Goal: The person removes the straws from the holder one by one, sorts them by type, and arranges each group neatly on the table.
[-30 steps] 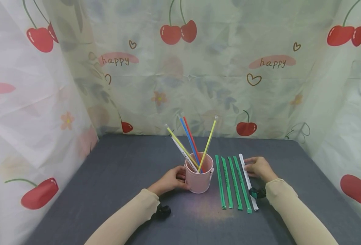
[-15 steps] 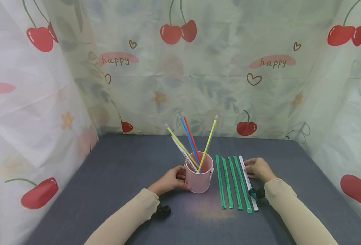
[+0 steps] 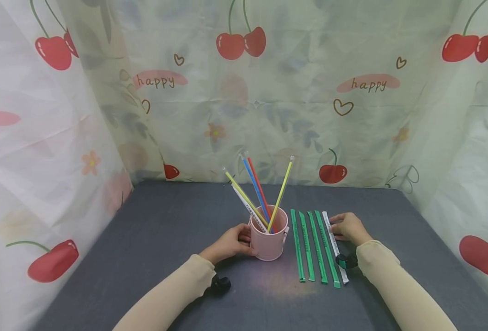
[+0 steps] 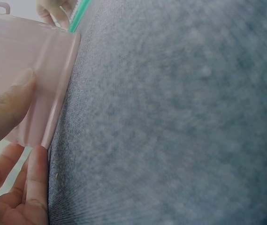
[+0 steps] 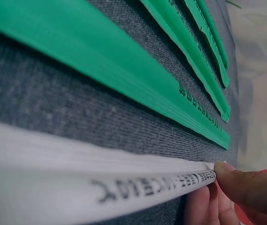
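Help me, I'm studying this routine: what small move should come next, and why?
Probably let the right hand release its slim white wrapped stick: it lies alongside the four slim green wrapped sticks, far ends nearly level.

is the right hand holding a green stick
No, the right hand pinches the white stick, and the green sticks lie apart from it.

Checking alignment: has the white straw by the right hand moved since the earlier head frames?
Yes, slightly: the far end of the white straw has drawn toward the camera, now about level with the adjacent green straw.
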`<state>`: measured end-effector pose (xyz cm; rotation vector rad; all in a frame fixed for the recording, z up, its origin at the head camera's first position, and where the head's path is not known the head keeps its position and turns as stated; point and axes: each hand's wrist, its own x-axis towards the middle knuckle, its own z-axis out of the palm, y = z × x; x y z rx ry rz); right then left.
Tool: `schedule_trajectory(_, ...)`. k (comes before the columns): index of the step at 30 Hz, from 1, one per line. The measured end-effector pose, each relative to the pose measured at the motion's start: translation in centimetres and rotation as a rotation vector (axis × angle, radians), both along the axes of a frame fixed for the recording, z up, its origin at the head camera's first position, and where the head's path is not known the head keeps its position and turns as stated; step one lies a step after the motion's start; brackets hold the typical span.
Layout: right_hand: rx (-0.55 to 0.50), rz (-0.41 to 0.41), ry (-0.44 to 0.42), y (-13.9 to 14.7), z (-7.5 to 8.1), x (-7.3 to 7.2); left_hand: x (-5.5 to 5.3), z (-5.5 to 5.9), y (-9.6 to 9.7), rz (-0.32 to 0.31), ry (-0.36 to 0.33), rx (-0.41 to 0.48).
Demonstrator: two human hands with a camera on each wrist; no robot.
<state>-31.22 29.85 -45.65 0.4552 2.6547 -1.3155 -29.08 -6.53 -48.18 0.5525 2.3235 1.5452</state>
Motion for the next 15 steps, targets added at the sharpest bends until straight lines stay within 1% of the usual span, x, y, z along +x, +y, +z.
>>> schedule_trajectory(8,-0.002,-0.017,-0.032,0.04,0.01,-0.22,-0.14,-0.14,-0.03,-0.009,-0.003,0.02)
schedule_trajectory(15,-0.006,-0.026,-0.054,0.04,0.15,-0.21,-0.11,-0.18,-0.06,-0.006,-0.005,0.017)
